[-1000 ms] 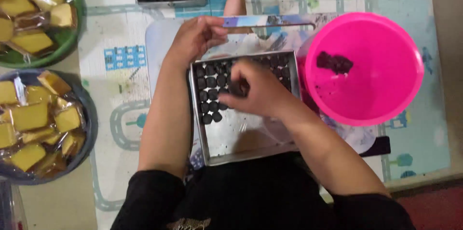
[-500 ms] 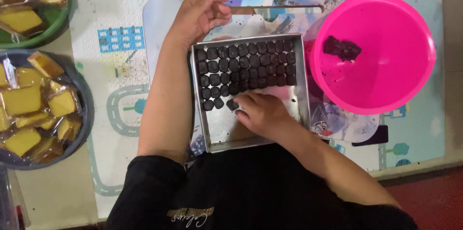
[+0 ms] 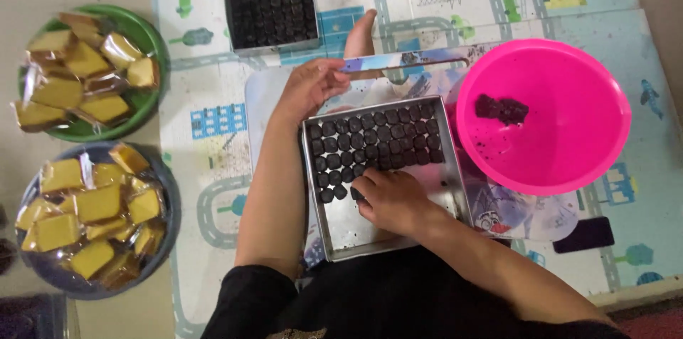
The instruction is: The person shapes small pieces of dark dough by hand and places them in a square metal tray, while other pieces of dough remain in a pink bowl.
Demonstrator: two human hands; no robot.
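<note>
Head view: the right hand (image 3: 388,200) covers dark pieces (image 3: 373,143) in the tray (image 3: 384,229), grip unclear; left hand (image 3: 309,90) clasps the rim; road-patterned mat (image 3: 213,161) underneath.

Bare metal in the near half of the square tin (image 3: 398,229), dark pieces (image 3: 377,141) filling its far half, pink bowl (image 3: 544,115) crowding its right wall, left hand (image 3: 309,86) at its far-left corner, open play mat (image 3: 213,168) left of it, second filled tin (image 3: 270,4) well beyond.
</note>
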